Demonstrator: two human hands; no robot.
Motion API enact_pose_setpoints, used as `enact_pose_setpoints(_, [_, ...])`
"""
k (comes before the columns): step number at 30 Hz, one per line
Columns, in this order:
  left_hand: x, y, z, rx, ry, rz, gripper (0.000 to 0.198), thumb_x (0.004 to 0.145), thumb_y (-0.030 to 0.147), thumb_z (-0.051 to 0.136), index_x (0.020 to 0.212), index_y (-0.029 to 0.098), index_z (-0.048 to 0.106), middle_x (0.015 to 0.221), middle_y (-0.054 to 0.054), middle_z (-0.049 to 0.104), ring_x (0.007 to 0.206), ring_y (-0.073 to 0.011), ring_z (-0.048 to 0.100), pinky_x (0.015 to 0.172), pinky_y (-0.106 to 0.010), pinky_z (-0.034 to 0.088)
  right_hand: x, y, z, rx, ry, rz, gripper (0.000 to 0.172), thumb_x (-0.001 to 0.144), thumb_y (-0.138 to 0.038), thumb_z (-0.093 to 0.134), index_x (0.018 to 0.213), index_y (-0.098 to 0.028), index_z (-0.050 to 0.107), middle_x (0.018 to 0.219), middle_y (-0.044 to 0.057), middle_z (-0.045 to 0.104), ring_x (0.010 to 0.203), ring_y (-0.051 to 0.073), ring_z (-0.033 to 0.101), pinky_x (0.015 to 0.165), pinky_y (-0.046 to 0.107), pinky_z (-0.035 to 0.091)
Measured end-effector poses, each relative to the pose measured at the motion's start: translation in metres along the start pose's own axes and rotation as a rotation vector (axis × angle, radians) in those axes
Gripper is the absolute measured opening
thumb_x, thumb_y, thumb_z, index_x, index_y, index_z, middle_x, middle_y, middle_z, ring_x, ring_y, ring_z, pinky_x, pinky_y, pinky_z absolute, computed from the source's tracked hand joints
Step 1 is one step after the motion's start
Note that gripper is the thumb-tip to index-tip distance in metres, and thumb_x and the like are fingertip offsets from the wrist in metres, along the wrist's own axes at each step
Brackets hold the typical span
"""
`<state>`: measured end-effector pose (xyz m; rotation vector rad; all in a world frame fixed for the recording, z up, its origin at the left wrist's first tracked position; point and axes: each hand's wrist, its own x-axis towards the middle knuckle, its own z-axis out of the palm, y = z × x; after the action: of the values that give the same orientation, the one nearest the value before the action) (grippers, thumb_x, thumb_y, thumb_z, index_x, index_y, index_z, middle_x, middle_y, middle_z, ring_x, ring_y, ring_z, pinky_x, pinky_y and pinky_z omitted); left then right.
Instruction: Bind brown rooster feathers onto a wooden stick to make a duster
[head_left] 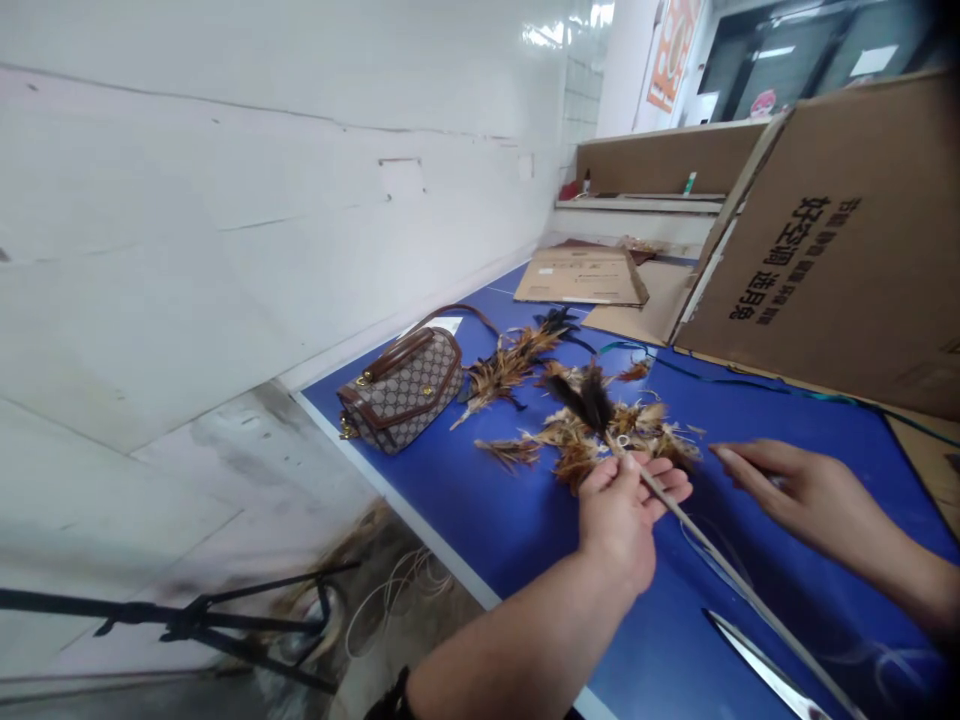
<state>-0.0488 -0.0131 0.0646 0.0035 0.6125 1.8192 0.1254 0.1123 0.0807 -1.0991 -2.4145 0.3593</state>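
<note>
My left hand (619, 515) is closed on a long thin stick (739, 580), thumb on top and the other fingers partly spread beneath it. Dark feathers (592, 400) stand at the stick's far end, just past my thumb, with a small pale ring-like loop (622, 441) beside them. To the right, clear of the stick, my right hand (802, 490) has its fingers drawn together in a pinch; whatever they hold is too small to make out. A pile of loose brown and tan feathers (574, 465) lies on the table beyond my left hand.
On the blue table (517, 550) lie a feather bundle (510, 370), a patterned handbag (405, 390) and, near the front, a shiny pointed blade (757, 660). Cardboard (840, 250) stands at the right, with a teal ribbon (720, 378) by its base. A black tripod (202, 620) is lower left.
</note>
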Motion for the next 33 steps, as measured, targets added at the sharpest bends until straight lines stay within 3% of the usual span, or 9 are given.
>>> enact_pose_setpoints(2, [0.002,0.009,-0.016,-0.006,0.036,0.016,0.014,0.096,0.023,0.06,0.092,0.01,0.061,0.086,-0.015,0.073,0.08,-0.0246,0.074,0.095,-0.056,0.056,0.043,-0.006,0.018,0.043,-0.099,0.008,0.046,0.095,-0.056,0.05,0.1,-0.023,0.08,0.097,0.009,0.081,0.085,0.027,0.075,0.076,0.035,0.059])
enact_pose_setpoints(7, [0.009,0.026,-0.044,-0.007,0.078,0.061,0.013,0.096,0.023,0.062,0.094,0.01,0.062,0.09,-0.015,0.073,0.082,-0.0229,0.075,0.098,-0.052,0.056,0.123,-0.042,0.082,-0.062,-0.164,-0.038,0.033,0.093,-0.038,0.054,0.102,-0.022,0.081,0.102,0.007,0.081,0.092,0.024,0.074,0.085,0.03,0.055])
enact_pose_setpoints(11, [0.015,0.03,-0.051,-0.003,0.141,0.067,0.015,0.095,0.025,0.064,0.098,0.01,0.062,0.093,-0.015,0.073,0.085,-0.0227,0.075,0.098,-0.049,0.057,0.159,-0.066,0.123,-0.13,-0.118,-0.006,0.029,0.088,-0.036,0.06,0.102,-0.023,0.082,0.108,0.01,0.078,0.097,0.024,0.071,0.085,0.029,0.051])
enact_pose_setpoints(16, [0.017,0.029,-0.053,0.012,0.173,0.046,0.019,0.095,0.027,0.065,0.101,0.01,0.063,0.094,-0.015,0.074,0.085,-0.022,0.074,0.095,-0.047,0.058,0.183,-0.07,0.15,-0.103,-0.108,0.032,0.017,0.076,-0.035,0.071,0.076,-0.02,0.08,0.084,0.012,0.077,0.087,0.026,0.069,0.079,0.031,0.049])
enact_pose_setpoints(20, [0.016,0.027,-0.055,0.024,0.186,0.026,0.02,0.093,0.029,0.067,0.101,0.011,0.064,0.092,-0.014,0.074,0.081,-0.0223,0.074,0.094,-0.048,0.058,0.188,-0.059,0.143,0.024,-0.035,0.076,0.024,0.084,-0.037,0.063,0.082,-0.019,0.079,0.088,0.01,0.076,0.081,0.023,0.068,0.075,0.03,0.048])
enact_pose_setpoints(24, [0.016,0.026,-0.056,0.048,0.163,0.009,0.022,0.092,0.03,0.069,0.101,0.01,0.065,0.093,-0.014,0.073,0.081,-0.022,0.073,0.091,-0.047,0.058,0.178,-0.044,0.11,0.227,0.022,0.11,0.038,0.09,-0.049,0.056,0.086,-0.016,0.074,0.077,0.006,0.073,0.068,0.018,0.063,0.065,0.028,0.047])
enact_pose_setpoints(27, [0.015,0.025,-0.055,0.061,0.152,-0.002,0.02,0.093,0.028,0.068,0.101,0.01,0.065,0.092,-0.013,0.073,0.08,-0.0205,0.072,0.088,-0.043,0.059,0.155,-0.035,0.079,0.357,0.031,0.138,0.045,0.089,-0.058,0.056,0.084,-0.015,0.069,0.069,0.005,0.068,0.057,0.015,0.055,0.054,0.026,0.042])
enact_pose_setpoints(30, [0.015,0.022,-0.054,0.069,0.151,-0.02,0.019,0.093,0.027,0.067,0.102,0.01,0.065,0.09,-0.013,0.073,0.08,-0.0205,0.072,0.09,-0.044,0.058,0.12,-0.033,0.057,0.612,-0.054,0.188,0.043,0.087,-0.059,0.064,0.079,-0.016,0.065,0.071,0.005,0.068,0.054,0.012,0.051,0.052,0.025,0.041])
enact_pose_setpoints(33, [0.015,0.016,-0.051,0.089,0.125,-0.025,0.02,0.092,0.028,0.069,0.101,0.01,0.066,0.091,-0.013,0.073,0.082,-0.0211,0.072,0.094,-0.046,0.056,0.081,-0.041,0.045,0.873,-0.238,0.232,0.04,0.085,-0.055,0.072,0.079,-0.016,0.065,0.077,0.005,0.07,0.056,0.01,0.051,0.054,0.024,0.041])
